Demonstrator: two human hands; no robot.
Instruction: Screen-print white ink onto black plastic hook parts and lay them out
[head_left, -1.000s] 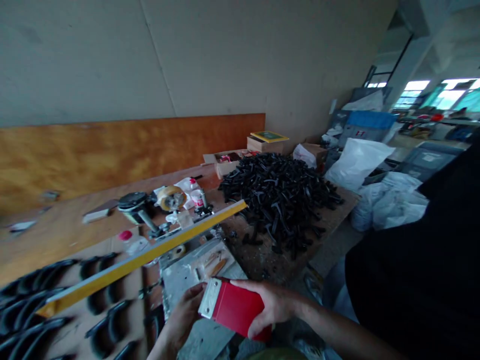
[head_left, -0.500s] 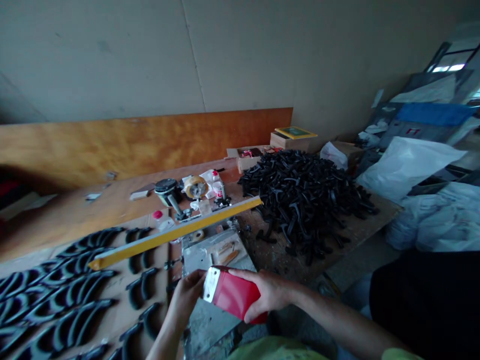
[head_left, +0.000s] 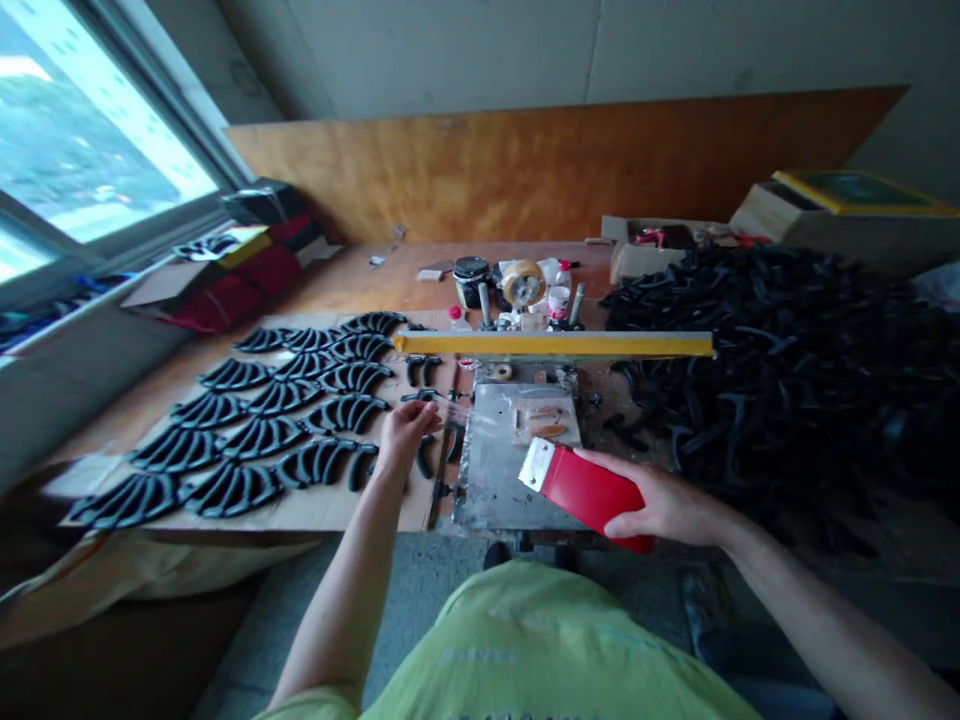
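My right hand is wrapped round a red tape dispenser with a toothed metal edge, held over the front of a grey metal plate. To the left, my left hand is closed in a pinch near the black curved parts; a thin clear strip seems to stretch right from its fingertips, but what it grips is too small to name. Rows of black curved parts lie on cardboard at the left. A small clear bag with brownish pieces rests on the plate.
A yellow-edged bar crosses behind the plate. Behind it stand a dark jar and a tape roll. A large heap of black parts fills the right; boxes stand at the back left.
The view has swung left. My left hand has moved away from the red dispenser's metal end to the left, over the cardboard's edge. My right hand still holds the dispenser.
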